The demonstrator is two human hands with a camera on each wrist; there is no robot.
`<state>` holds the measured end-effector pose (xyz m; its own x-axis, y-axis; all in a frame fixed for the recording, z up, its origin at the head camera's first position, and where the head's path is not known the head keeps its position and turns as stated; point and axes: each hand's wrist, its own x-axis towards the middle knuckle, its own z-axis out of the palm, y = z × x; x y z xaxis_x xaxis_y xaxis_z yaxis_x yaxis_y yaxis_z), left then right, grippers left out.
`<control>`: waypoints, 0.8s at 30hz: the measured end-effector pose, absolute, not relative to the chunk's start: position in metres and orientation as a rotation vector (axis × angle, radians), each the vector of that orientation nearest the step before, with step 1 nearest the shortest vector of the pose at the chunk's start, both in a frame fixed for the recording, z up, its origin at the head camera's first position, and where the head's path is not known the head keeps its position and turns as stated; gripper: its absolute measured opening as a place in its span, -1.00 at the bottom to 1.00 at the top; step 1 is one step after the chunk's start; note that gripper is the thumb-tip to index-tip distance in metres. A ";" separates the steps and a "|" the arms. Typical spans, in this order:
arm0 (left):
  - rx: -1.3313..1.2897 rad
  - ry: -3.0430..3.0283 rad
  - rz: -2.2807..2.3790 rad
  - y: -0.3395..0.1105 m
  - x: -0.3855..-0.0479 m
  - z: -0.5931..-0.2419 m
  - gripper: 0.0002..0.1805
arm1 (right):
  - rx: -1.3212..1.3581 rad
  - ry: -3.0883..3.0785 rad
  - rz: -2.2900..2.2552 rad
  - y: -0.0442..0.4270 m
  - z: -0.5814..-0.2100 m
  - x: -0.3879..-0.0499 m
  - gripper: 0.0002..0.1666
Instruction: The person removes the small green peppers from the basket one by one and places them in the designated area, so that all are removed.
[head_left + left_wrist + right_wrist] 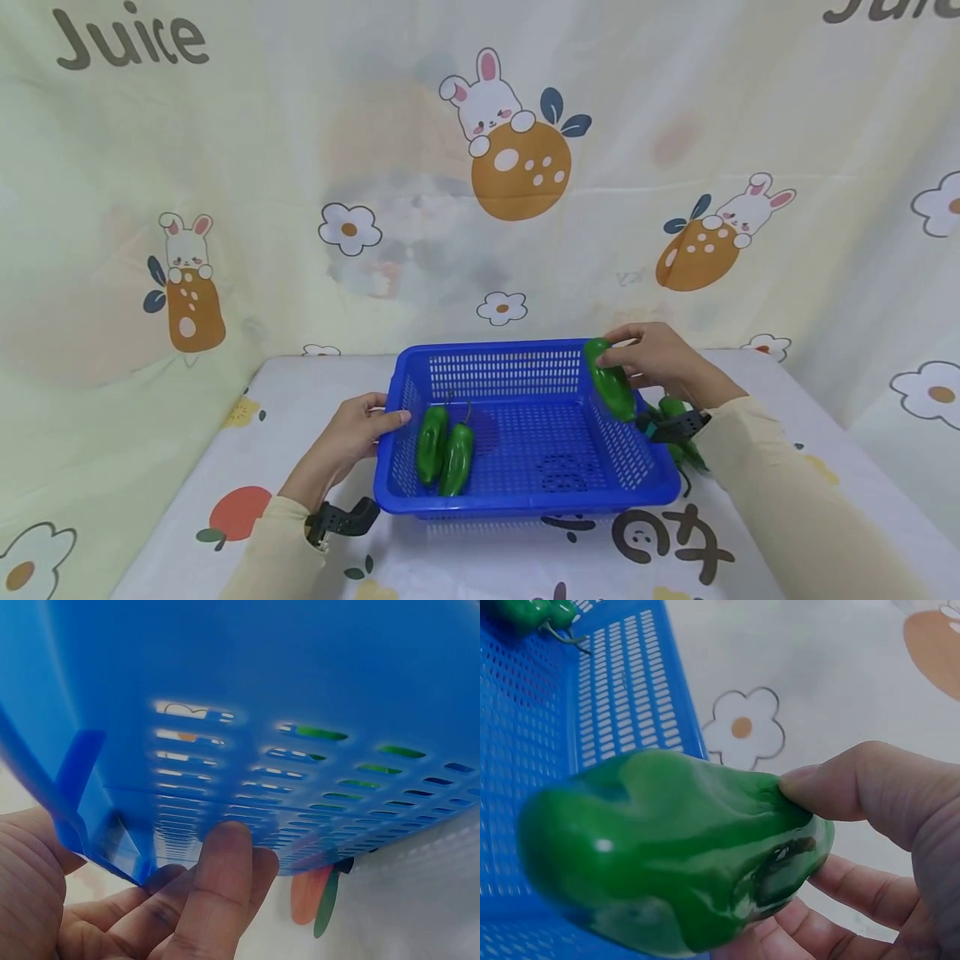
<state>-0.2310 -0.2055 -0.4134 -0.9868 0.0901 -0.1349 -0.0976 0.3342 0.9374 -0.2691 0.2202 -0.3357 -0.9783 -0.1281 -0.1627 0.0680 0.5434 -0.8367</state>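
Note:
A blue basket point(525, 502) with slotted walls holds two green peppers point(432, 446) point(457, 459) side by side at its left end. My left hand point(352, 435) grips the basket's left rim, thumb over the edge and fingers under the outer wall, as the left wrist view shows point(214, 900). Above the basket's right end, my right hand point(651, 360) pinches another green pepper point(611, 383) between thumb and fingers. In the right wrist view this glossy pepper point(667, 847) lies across the basket's corner, held at one end by the hand point(885, 847).
More green peppers point(675, 408) lie on the table just right of the basket, partly hidden behind the right wrist and its black strap. A patterned white cloth point(450, 567) covers the table, and a printed curtain point(405, 125) hangs behind it.

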 end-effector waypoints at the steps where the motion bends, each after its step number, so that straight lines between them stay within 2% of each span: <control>1: -0.008 2.428 1.723 -0.206 -0.231 -0.413 -0.52 | -0.048 2.584 -1.401 0.223 -0.335 -0.269 -0.25; 24: -0.007 2.429 1.718 -0.205 -0.229 -0.411 -0.48 | 0.122 2.642 -1.378 0.291 -0.346 -0.264 -0.17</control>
